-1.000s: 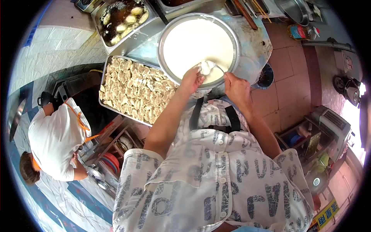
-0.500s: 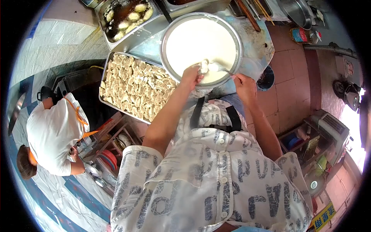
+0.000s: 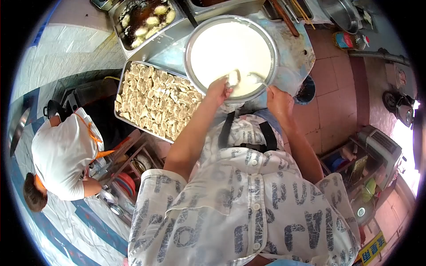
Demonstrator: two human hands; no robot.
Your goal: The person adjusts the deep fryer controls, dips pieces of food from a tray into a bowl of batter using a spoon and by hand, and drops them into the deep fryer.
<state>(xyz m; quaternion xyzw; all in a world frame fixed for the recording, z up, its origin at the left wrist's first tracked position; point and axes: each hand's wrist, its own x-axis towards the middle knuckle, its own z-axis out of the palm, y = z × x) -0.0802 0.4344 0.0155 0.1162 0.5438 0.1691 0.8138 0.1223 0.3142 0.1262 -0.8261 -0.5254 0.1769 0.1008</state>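
Observation:
A large round metal basin [image 3: 187,66] holds pale, creamy batter [image 3: 230,48]. At its near left rim, my left hand [image 3: 219,91] is closed on a batter-coated oval piece [image 3: 234,78], held over the batter; whether this is food or a small mould I cannot make out. My right hand [image 3: 280,101] grips the handle of a metal spoon [image 3: 262,82] at the near right rim. The spoon's bowl is at the batter, a little right of the oval piece. Left of the basin, a metal tray [image 3: 146,131] carries rows of floured, brownish pieces [image 3: 155,99].
Oval fritters [image 3: 152,21] float in dark oil in a fryer [image 3: 128,52] at the upper left. Long sticks and tools [image 3: 286,17] lie at the top right. An oil bottle [image 3: 349,41] and a dark bucket [image 3: 306,91] are at right. Another person [image 3: 66,155] bends over at left.
The spoon's bowl has moved right, away from the oval piece, and the piece now stands more upright. My right hand has turned slightly. The other person has shifted a little.

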